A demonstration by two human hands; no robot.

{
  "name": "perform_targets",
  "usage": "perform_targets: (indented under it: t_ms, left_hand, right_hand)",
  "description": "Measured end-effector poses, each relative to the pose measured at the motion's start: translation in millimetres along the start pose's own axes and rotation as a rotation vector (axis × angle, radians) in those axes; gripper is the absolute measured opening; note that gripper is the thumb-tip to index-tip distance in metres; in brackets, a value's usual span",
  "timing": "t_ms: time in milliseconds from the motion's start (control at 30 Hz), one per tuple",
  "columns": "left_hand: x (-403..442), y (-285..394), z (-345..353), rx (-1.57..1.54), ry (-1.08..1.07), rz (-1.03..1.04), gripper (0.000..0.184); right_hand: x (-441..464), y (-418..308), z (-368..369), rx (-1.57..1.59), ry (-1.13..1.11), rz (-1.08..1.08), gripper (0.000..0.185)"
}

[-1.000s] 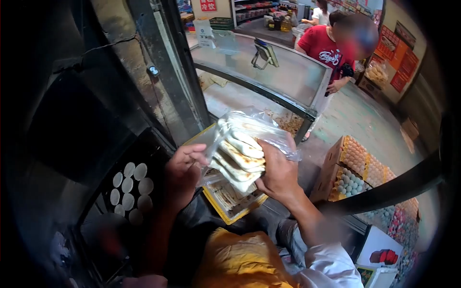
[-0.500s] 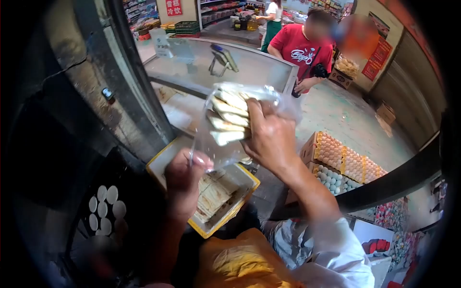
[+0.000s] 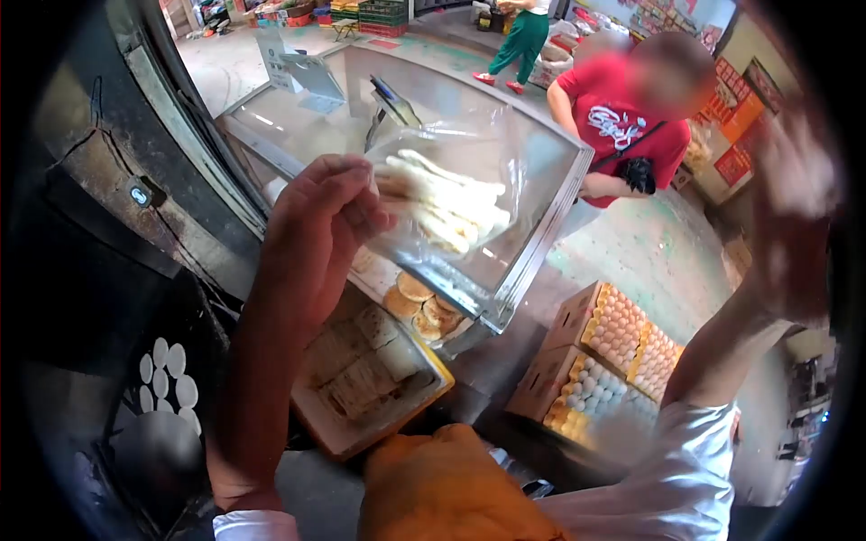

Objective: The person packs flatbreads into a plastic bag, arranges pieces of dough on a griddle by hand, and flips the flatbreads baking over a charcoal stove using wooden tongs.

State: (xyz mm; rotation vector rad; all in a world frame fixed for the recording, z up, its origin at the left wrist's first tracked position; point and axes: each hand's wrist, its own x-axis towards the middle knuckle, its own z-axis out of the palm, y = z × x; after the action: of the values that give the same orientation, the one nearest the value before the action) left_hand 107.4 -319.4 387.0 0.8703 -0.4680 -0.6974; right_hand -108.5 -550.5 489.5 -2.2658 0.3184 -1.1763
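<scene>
My left hand (image 3: 329,203) pinches the edge of a clear plastic bag (image 3: 510,149) above a glass-topped counter. Inside the bag, pale flatbreads (image 3: 446,203) lie stacked on their sides. Far off to the right, my right hand (image 3: 798,194) is raised away from the bag and smeared by motion, so its fingers do not show clearly. Below the bag is a yellow-rimmed bin (image 3: 433,388) with flat square breads (image 3: 361,383) in it. Round browned breads (image 3: 424,302) sit beside it under the counter's edge.
The glass counter (image 3: 361,72) stands ahead, with a small device on a stand (image 3: 394,99). A person in a red shirt (image 3: 622,117) is behind it. Egg trays on cartons (image 3: 550,361) rise at right. White dough rounds (image 3: 161,383) lie on a dark surface at left.
My right hand has let go of the bagged flatbreads and swung up to the right. My left hand has risen, holding the bag over the counter. The view has shifted.
</scene>
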Motion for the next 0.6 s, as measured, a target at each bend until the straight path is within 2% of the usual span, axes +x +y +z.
perform_targets:
  t_ms: [100, 167, 200, 267, 333, 367, 400, 433, 467, 533, 600]
  left_hand:
    - [6, 4, 1, 0.042, 0.030, -0.027, 0.008]
    - [4, 5, 1, 0.058, 0.042, -0.061, 0.009]
    - [3, 7, 2, 0.057, 0.054, -0.060, 0.011]
    - [6, 10, 1, 0.058, 0.059, -0.042, 0.013]
    - [3, 4, -6, 0.065, 0.013, -0.006, 0.029]
    - [-1, 2, -4, 0.068, 0.022, -0.020, 0.029]
    - [-3, 1, 3, 0.113, 0.005, 0.008, 0.037]
    - [-4, 1, 8, 0.162, -0.010, 0.042, 0.046]
    - [-7, -1, 10, 0.170, 0.002, 0.038, 0.046]
    - [-14, -6, 13, 0.190, -0.091, -0.015, 0.057]
    - [-8, 8, 25, 0.232, -0.090, -0.006, 0.055]
  right_hand:
    - [17, 40, 8, 0.042, -0.204, 0.328, 0.037]
    - [29, 63, 36, 0.009, -0.324, 0.410, 0.028]
    - [29, 75, 52, -0.009, -0.324, 0.358, 0.024]
    - [13, 99, 76, 0.033, -0.217, 0.095, 0.024]
    - [2, 102, 101, 0.261, -0.158, 0.200, 0.024]
    - [-2, 94, 106, 0.048, -0.153, 0.094, 0.022]
    - [-5, 95, 111, 0.055, -0.156, 0.103, 0.022]
    - [-5, 96, 116, 0.004, -0.250, 0.085, 0.023]
    - [-5, 99, 122, -0.043, -0.347, 0.068, 0.024]
    - [1, 104, 129, 0.073, -0.336, 0.028, 0.018]
    - [24, 94, 120, 0.645, -0.348, 0.405, 0.017]
